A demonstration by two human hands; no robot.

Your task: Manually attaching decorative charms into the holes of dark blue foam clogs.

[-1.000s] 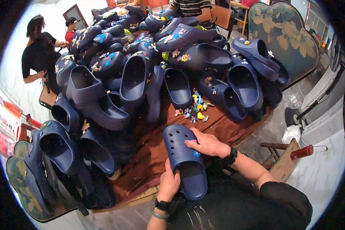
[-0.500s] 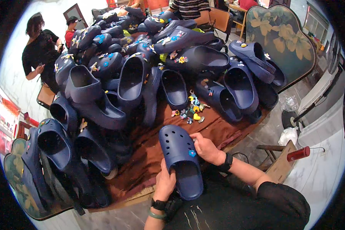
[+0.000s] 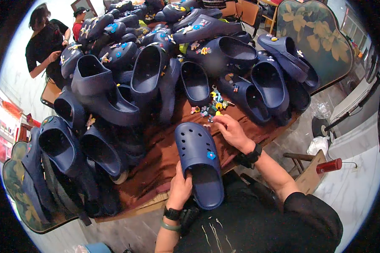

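A navy clog [image 3: 196, 141] with round holes over its toe is tilted before me, its heel end toward my body. One blue flower charm [image 3: 211, 155] sits on its right side. My left hand [image 3: 180, 187] is closed on the clog's left edge, thumb along its side. Beyond the clog's right side, my right hand [image 3: 232, 133] is at the near edge of a small heap of colourful shoe charms [image 3: 216, 102]. Its thumb and forefinger are drawn together; what lies between them, if anything, is too small to make out.
Many navy clogs, several with charms, are piled across the brown cloth [image 3: 154, 179] on the table. A wooden stool [image 3: 310, 173] with a red cylinder [image 3: 329, 165] stands at the right. Across the pile at the left stands a person in black [image 3: 46, 42].
My right hand has let go of the clog's right side and moved forward to the charms. My left hand still holds the clog. The view has tilted slightly down.
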